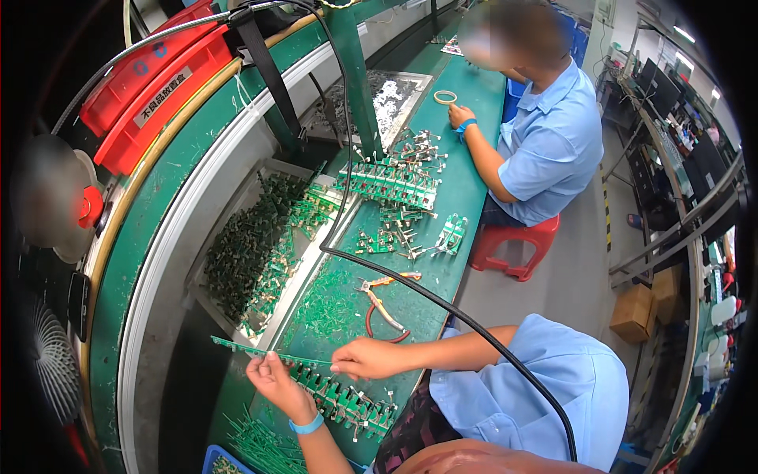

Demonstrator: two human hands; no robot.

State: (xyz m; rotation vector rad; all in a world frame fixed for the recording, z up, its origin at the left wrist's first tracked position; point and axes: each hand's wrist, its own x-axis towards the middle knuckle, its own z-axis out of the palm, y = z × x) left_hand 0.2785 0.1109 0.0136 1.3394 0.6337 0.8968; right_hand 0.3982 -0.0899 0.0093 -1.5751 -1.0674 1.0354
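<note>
A narrow green circuit board strip (237, 345) stretches between my two hands, over the near part of the green bench. My left hand (278, 385), with a blue band at the wrist, pinches it near its middle. At the strip's right end, the fingers of my right hand (367, 358) are closed on it. Just below them lies a row of green circuit boards with white connectors (347, 404). Pliers (383, 308) with red and yellow handles rest beyond my right hand, beside scattered green scraps (324, 312).
A tray heaped with small boards (253, 245) sits left of the bench. Stacked board panels (391, 186) stand farther along. Thin green strips (264, 444) lie near a blue bin (217, 454). A black cable (466, 316) crosses the view. A co-worker (545, 118) sits beyond.
</note>
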